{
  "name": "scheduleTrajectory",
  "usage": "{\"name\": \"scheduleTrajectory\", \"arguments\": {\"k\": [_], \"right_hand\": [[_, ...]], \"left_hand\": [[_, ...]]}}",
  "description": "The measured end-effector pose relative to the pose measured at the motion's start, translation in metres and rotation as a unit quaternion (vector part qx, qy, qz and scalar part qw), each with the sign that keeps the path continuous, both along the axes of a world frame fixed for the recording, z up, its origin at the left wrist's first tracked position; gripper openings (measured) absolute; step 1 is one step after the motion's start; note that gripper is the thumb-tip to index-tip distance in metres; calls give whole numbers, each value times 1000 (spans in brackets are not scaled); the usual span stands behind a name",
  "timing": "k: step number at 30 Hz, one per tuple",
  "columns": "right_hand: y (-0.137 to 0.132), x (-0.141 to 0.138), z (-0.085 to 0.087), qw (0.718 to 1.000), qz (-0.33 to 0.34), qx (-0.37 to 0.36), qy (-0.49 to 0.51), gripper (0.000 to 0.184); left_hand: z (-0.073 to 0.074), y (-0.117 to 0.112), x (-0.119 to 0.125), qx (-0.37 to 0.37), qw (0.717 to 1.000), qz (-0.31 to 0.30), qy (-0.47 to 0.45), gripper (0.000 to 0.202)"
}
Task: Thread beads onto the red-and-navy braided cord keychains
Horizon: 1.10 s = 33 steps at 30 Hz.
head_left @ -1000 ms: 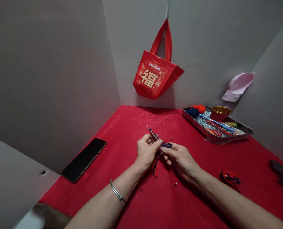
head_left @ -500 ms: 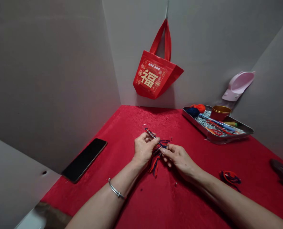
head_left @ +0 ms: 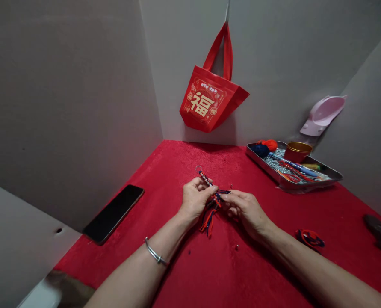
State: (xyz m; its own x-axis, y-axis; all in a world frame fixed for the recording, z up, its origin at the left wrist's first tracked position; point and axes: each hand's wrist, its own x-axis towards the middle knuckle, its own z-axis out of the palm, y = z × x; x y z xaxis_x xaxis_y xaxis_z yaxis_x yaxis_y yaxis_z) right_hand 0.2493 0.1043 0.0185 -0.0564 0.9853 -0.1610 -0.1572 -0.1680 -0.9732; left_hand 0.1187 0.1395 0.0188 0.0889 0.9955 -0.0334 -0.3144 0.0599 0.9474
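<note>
A braided red and dark blue cord [head_left: 206, 179] with a small metal ring at its far end runs between my hands over the red cloth [head_left: 209, 265]. My left hand [head_left: 195, 199] pinches the braid between thumb and fingers. Its loose red and blue strands [head_left: 208, 216] hang down below that hand. My right hand [head_left: 246, 209] is closed on the loose strands right next to the left hand's fingertips. A silver bangle sits on my left wrist.
A black phone [head_left: 113, 213] lies at the left. A metal tray [head_left: 286, 179] at the back right holds yarn balls, a gold tin and small parts. A red tote bag [head_left: 209, 100] hangs on the wall. A small cord bundle [head_left: 308, 238] lies at the right.
My right hand has drawn in closer to the left and closed more over the strands. The braid's ringed end has shifted slightly.
</note>
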Motion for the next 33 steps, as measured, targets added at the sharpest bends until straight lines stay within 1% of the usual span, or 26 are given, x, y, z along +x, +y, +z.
{"name": "scheduleTrajectory", "arguments": {"k": [8,12,17,23,27,28,29,30,31,33], "right_hand": [[-1,0,6,998,4,4,-56,24],[0,1,5,999,9,14,-46,21],[4,3,0,999,2,23,-22,16],[5,3,-6,999,13,29,-20,17],[3,3,-3,999,14,27,-33,17],[3,3,-1,999,7,27,-40,15],[3,5,1,998,-13,37,-53,14],[3,7,3,994,-47,60,-73,16],[3,9,5,986,-90,95,-101,18],[3,12,7,953,-164,183,-176,19]], "left_hand": [[4,-4,1,-1,1000,-24,-1,31],[3,-3,0,0,999,-34,9,32],[3,-2,-2,-8,998,-62,13,33],[4,-2,-1,-6,999,-43,21,30],[3,0,-3,0,999,-31,26,30],[3,1,-3,2,999,-24,30,29],[2,3,-4,5,999,-13,36,29],[2,4,-4,10,999,0,42,29],[1,5,-5,15,999,12,48,28],[0,7,-5,24,998,31,55,26]]}}
